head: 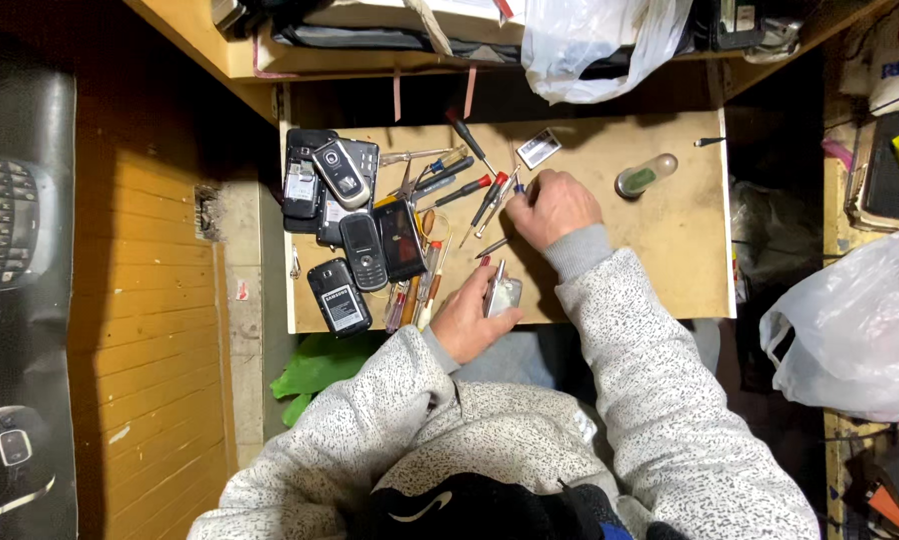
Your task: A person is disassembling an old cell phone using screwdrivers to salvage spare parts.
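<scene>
Left hand (465, 318) grip closed on silver phone (503, 296), right hand (553, 208) curled, fingertips pinching among screwdrivers (490, 198)

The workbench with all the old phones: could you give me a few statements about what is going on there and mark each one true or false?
1. The left hand holds a small silver phone part at the near edge of the wooden workbench. True.
2. The right hand rests on the green-filled clear vial. False: it is among the screwdrivers, apart from the vial.
3. The pile of mobile phones lies to the left of both hands. True.
4. The person wears a plain red sleeve. False: the sleeves are speckled grey.
5. White plastic bags hang above the bench's far edge. True.
</scene>
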